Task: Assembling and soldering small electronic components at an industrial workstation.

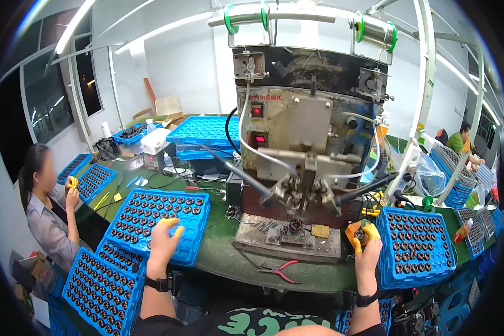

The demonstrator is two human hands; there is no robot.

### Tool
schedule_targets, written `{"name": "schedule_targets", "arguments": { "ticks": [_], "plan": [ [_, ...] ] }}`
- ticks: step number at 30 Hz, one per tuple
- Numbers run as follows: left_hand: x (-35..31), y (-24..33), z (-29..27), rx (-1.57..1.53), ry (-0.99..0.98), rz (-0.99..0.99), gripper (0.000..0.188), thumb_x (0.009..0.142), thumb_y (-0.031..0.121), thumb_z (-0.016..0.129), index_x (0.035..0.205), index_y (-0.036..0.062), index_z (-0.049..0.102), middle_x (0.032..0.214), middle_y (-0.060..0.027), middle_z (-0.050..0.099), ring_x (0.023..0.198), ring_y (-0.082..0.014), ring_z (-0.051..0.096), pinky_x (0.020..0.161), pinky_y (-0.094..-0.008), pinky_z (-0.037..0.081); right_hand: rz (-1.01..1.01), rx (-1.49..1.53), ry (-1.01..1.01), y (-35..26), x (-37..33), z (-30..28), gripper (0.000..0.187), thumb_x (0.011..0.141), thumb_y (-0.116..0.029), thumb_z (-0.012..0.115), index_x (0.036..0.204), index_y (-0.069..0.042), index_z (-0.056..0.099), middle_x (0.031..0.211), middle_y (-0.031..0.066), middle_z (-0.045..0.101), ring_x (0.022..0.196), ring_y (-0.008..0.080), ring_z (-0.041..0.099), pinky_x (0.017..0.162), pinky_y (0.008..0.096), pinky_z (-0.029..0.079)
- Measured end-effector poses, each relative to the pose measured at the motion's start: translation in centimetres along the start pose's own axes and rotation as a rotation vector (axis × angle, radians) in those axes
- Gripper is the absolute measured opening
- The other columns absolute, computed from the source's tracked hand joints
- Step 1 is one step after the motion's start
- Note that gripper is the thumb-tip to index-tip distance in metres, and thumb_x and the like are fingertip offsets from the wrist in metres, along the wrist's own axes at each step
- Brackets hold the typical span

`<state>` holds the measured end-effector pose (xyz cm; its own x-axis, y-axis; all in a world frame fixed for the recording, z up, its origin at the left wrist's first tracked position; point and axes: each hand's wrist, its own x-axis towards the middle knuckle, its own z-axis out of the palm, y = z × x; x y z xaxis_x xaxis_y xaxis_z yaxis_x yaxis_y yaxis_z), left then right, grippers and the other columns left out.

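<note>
Fingers half hide the dark part point(360, 234) in the right hand point(365, 242); its details are too small to tell. Whether the left hand point(166, 239) pinches anything cannot be seen. An upper tray point(198, 238) covers much of the one point(141, 269) beneath. The lower edge cuts off the shirt point(229, 316). A co-worker's face point(43, 166) is blurred.

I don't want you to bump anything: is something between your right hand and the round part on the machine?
Yes: an orange object at the right hand, then a yellowish pad on the metal base, right of the round part. The pad looks low.
</note>
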<state>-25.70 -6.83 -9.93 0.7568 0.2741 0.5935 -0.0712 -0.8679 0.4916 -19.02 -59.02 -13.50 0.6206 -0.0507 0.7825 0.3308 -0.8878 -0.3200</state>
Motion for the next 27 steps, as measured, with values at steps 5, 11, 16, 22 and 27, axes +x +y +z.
{"name": "schedule_targets", "arguments": {
  "ticks": [5, 11, 16, 22, 27],
  "plan": [
    [-2.0, -2.1, -2.4, 0.041, 0.039, -0.14, 0.022, 0.077, 0.008, 0.071, 0.098, 0.001, 0.067, 0.094, -0.0149, 0.065, 0.089, -0.0296, 0.063, 0.079, -0.0367, 0.05, -0.036, -0.015, -0.058, -0.5, 0.3, -0.7, 0.043, 0.078, -0.013, 0.072, 0.115, -0.002, 0.055, 0.122, 0.0163, 0.057, 0.114, 0.0349, 0.051, 0.1, 0.0431, 0.035],
    [-2.2, -3.5, -4.1, 0.025, 0.129, -0.106, 0.026, 0.076, 0.007, 0.073, 0.1, 0.0008, 0.067, 0.093, -0.0138, 0.065, 0.084, -0.0252, 0.063, 0.075, -0.0338, 0.05, 0.09, 0.302, 0.136, -2.7, -2.2, -2.1, 0.043, 0.081, -0.013, 0.071, 0.118, -0.001, 0.053, 0.125, 0.0179, 0.055, 0.118, 0.0343, 0.049, 0.102, 0.0419, 0.035],
    [-2.7, -4.4, -4.2, 0.227, 0.081, -0.155, 0.026, 0.076, 0.011, 0.072, 0.099, 0.0005, 0.066, 0.102, -0.016, 0.064, 0.1, -0.0321, 0.059, 0.086, -0.0389, 0.046, 0.243, 0.379, 0.123, -3.4, -5.3, -1.4, 0.042, 0.082, -0.014, 0.071, 0.117, 0.002, 0.053, 0.114, 0.0161, 0.057, 0.107, 0.0323, 0.055, 0.095, 0.0377, 0.041],
    [-4.6, -6.2, -2.5, 0.563, -0.082, -0.229, 0.034, 0.082, 0.021, 0.067, 0.114, 0.0067, 0.064, 0.117, -0.016, 0.059, 0.11, -0.0329, 0.054, 0.096, -0.0475, 0.037, 0.229, 0.364, 0.082, -3.4, -5.6, -1.3, 0.042, 0.08, -0.011, 0.072, 0.116, 0.001, 0.054, 0.112, 0.0158, 0.058, 0.104, 0.0323, 0.056, 0.092, 0.0378, 0.043],
    [-3.9, -5.8, -3.1, 0.528, -0.121, -0.265, 0.031, 0.081, 0.019, 0.068, 0.11, 0.0084, 0.067, 0.117, -0.0154, 0.059, 0.109, -0.0332, 0.054, 0.096, -0.0465, 0.038, 0.173, 0.344, 0.089, -3.7, -5.3, -1.3, 0.043, 0.077, -0.009, 0.074, 0.114, -0.001, 0.055, 0.112, 0.0151, 0.058, 0.104, 0.0322, 0.056, 0.092, 0.0381, 0.043]
  ]
}}
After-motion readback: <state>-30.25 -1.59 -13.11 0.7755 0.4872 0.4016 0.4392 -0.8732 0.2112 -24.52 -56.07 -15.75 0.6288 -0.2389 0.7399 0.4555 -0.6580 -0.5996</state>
